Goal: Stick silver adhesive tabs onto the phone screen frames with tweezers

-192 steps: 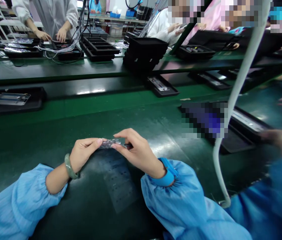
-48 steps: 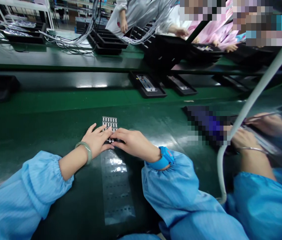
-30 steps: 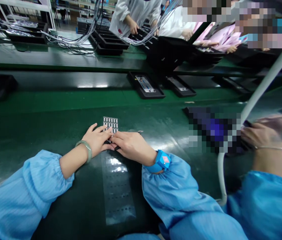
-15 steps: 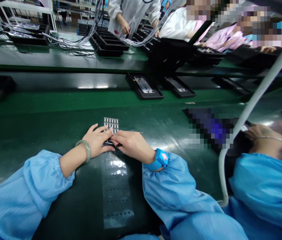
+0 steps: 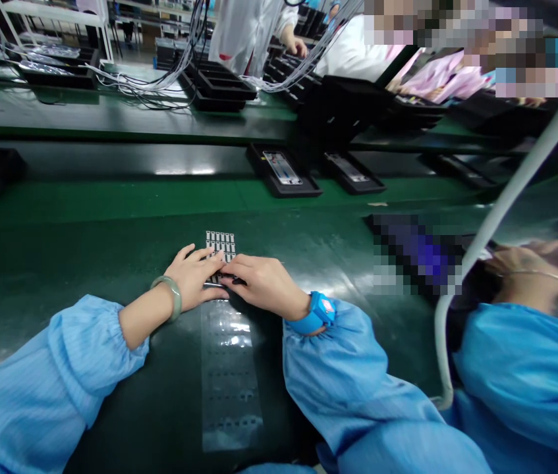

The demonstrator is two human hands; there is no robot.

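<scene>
Parts sheet (image 5: 220, 245) looks shiny metal, backing film (image 5: 229, 375) clear glossy plastic, bench mat (image 5: 85, 263) glossy green, far trays (image 5: 283, 186) matt black plastic, sleeves (image 5: 36, 375) blue woven cloth.

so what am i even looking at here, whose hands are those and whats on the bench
This comes from a camera worn on someone's head, looking down at their own two hands on a green bench. The left hand, with a bangle on its wrist, has its fingers on a small sheet of silver parts. The right hand, with a blue wrist strap, sits beside it, its fingers at something small and dark I can't make out. Nearer the camera lies a clear strip. Further off is a black tray. The blurred hand on the right is a co-worker's.
</scene>
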